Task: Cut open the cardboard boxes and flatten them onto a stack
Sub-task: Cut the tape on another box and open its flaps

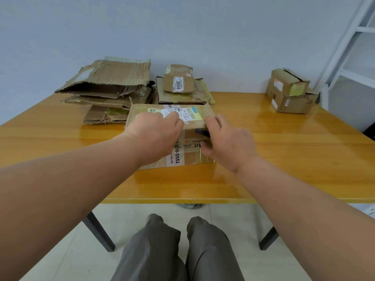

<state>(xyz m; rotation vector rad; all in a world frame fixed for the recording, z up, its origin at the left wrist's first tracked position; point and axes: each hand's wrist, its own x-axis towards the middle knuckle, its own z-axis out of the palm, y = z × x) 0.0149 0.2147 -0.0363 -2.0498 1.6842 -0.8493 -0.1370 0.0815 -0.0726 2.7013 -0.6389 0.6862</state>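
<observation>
A taped cardboard box (194, 159) with shipping labels stands in the middle of the yellow table (284, 159). My left hand (156, 136) rests on its top near edge, fingers curled over the label. My right hand (229, 142) grips a black cutter (202, 132) whose tip lies at the box's upper front edge. At the back left lies a stack of flattened boxes (109, 88). Behind the box sits a second, smaller flattened pile (182, 92) with a "3004" label on top.
Two unopened cardboard boxes (290, 92) are stacked at the table's back right, near a white shelf frame (349, 47). The wall runs right behind the table. My legs and the table legs show below the near edge.
</observation>
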